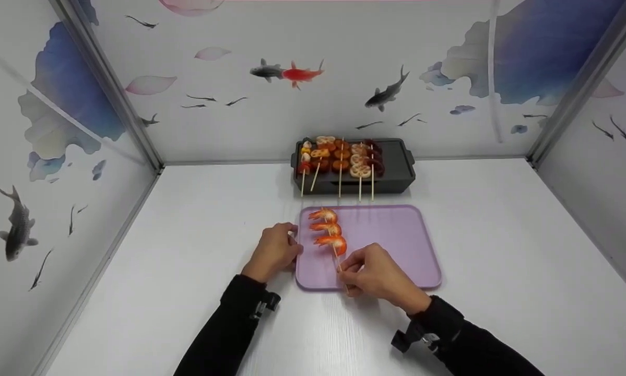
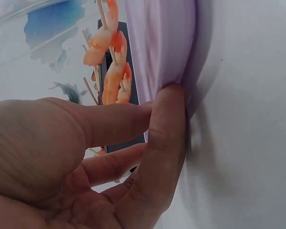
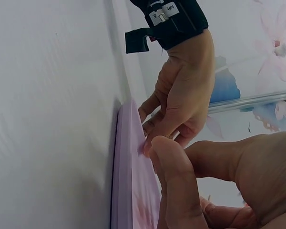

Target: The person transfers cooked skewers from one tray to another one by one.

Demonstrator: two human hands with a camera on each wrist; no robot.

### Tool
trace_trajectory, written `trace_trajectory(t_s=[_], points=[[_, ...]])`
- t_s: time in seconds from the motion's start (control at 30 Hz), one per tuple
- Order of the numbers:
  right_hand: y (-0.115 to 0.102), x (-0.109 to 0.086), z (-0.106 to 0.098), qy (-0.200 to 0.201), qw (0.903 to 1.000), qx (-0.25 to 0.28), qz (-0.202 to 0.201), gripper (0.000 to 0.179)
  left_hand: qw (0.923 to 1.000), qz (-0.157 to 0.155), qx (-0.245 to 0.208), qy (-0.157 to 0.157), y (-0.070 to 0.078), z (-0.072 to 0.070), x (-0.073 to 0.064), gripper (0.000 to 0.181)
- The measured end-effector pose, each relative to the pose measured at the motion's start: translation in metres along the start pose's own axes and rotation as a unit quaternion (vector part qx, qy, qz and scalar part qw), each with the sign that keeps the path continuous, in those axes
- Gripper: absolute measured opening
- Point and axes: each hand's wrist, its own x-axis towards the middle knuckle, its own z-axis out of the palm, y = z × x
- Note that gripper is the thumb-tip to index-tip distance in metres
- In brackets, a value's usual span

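Note:
On the left part of a lilac tray (image 1: pixel 386 235) lies a skewer with three orange shrimp (image 1: pixel 333 241), its stick pointing toward me. My right hand (image 1: pixel 378 274) pinches the lower end of that stick between thumb and fingers, over the tray's near edge. At the tray's left rim, my left hand (image 1: pixel 274 251) grips the edge. The left wrist view shows the thumb and a finger of the left hand (image 2: pixel 157 148) meeting at the tray rim (image 2: pixel 174 38). In the right wrist view the right hand's fingers (image 3: pixel 178 176) hide the stick.
A dark grill box (image 1: pixel 354 187) stands behind the tray against the back wall. Several skewers of vegetables, lotus slices (image 1: pixel 360 171) and dark red pieces lie across its left and middle, sticks overhanging the front. Painted walls (image 1: pixel 313 104) enclose the white table (image 1: pixel 198 224).

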Motion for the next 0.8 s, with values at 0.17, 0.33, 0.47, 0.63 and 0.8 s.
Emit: trace_trajectory(t_s=[0.17,0.33,0.47,0.63,0.8], points=[[0.0,0.006,0.01,-0.004,1.0,0.006,-0.001,0.005,1.0,-0.001,-0.005,-0.004,0.0,-0.001,0.0,0.05],[0.0,0.01,0.019,-0.005,0.9998,0.018,-0.002,0.005,0.9991,-0.013,-0.032,-0.023,0.001,-0.003,-0.001,0.052],[0.002,0.014,0.025,-0.004,0.9998,0.017,-0.001,0.007,0.9987,-0.016,-0.035,-0.033,0.001,-0.004,0.001,0.051],[0.002,0.014,0.03,-0.002,0.9999,0.009,0.008,0.009,0.9993,0.003,-0.019,-0.032,-0.001,-0.005,0.0,0.05],[0.0,0.014,0.033,0.0,0.9997,0.023,0.014,0.011,0.9993,0.011,-0.011,-0.035,-0.003,-0.007,0.001,0.05]])
